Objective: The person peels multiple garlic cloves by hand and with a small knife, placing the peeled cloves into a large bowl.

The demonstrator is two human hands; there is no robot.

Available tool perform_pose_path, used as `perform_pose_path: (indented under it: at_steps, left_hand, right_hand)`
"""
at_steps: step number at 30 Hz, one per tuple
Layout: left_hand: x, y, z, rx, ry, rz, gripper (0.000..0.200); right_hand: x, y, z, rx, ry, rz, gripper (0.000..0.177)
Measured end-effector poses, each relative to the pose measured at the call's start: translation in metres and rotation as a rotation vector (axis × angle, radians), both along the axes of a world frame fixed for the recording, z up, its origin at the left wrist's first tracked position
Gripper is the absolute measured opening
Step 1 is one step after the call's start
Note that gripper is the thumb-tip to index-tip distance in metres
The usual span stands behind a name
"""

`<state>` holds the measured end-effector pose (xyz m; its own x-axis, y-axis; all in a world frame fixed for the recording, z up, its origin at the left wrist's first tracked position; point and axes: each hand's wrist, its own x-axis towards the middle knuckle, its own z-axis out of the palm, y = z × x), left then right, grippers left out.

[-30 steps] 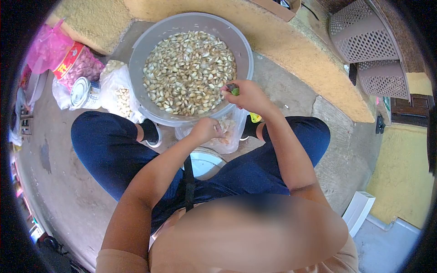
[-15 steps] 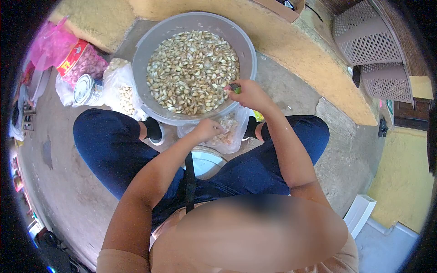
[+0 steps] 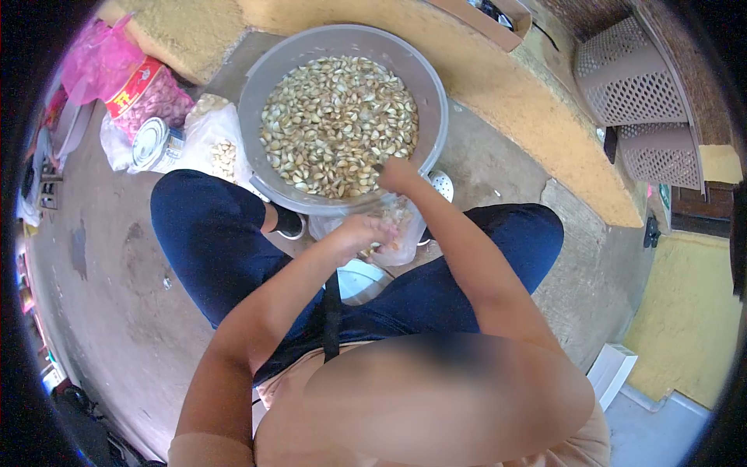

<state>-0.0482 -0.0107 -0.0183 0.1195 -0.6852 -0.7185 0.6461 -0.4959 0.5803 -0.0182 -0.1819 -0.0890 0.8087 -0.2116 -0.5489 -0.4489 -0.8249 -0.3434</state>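
A large grey basin point(image 3: 433, 128) holds many garlic cloves point(image 3: 338, 124) sitting in water. At its near right rim, my right hand point(image 3: 400, 177) is closed around what looks like a small knife point(image 3: 379, 167); only a dark tip pokes out from the fingers. My left hand point(image 3: 362, 236) is over a clear plastic bag point(image 3: 403, 247) just below the basin, its fingers loosely stretched to the right. Pale and pinkish scraps that look like garlic skins show in the bag, partly hidden by both hands.
Left of the basin are a white bag of cloves point(image 3: 223, 156), a tin can point(image 3: 153, 144) and a pink net bag with a red label point(image 3: 148, 97). A low yellow wall point(image 3: 537, 128) runs behind. A light-blue round object point(image 3: 359, 282) lies between my legs.
My right hand has moved down and left to the basin's near rim, hiding the green part it showed. My left hand's fingers have loosened over the bag. The view has shifted slightly.
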Motion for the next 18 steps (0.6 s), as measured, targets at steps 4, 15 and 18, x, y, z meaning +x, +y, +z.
perform_pose_path:
  at_steps: [4, 15, 18]
  left_hand:
    - [-0.013, 0.013, 0.017, 0.011, 0.035, 0.009, 0.020]
    - [0.012, 0.046, 0.028, -0.241, 0.284, 0.457, 0.042]
    - [0.020, 0.047, 0.033, -0.275, 0.292, 0.510, 0.045]
  right_hand:
    - [0.054, 0.061, 0.023, 0.231, -0.389, 0.131, 0.028]
    - [0.076, 0.094, 0.123, 0.429, -0.483, 0.088, 0.037]
    - [0.038, 0.063, 0.138, 0.451, -0.360, -0.022, 0.039]
